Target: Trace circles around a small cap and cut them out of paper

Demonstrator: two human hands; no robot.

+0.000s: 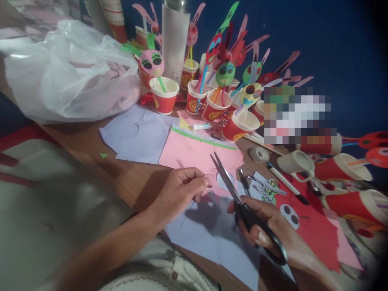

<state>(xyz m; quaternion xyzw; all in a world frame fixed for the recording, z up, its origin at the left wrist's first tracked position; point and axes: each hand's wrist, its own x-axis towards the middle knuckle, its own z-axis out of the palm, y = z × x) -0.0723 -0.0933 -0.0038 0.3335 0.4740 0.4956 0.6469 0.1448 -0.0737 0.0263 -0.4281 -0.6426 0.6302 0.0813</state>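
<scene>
My right hand point(266, 226) is closed around the black handles of a pair of scissors point(226, 178); the blades point up and away, slightly apart. Left of the blades, my left hand point(189, 184) has its thumb and fingers pinched together above the paper. Whatever may be between those fingertips is too small to make out. Beneath both hands lies a lavender sheet point(209, 238). Beyond them is a pink sheet point(194, 147) with a green strip along its far edge and a round hole near the scissors.
Red and white cups point(165, 101) with paper faces on straws stand at the back. A white plastic bag point(69, 76) fills the back left. On the right are a white mug point(297, 163), a marker point(286, 184), a tape roll point(260, 154) and red paper point(318, 230).
</scene>
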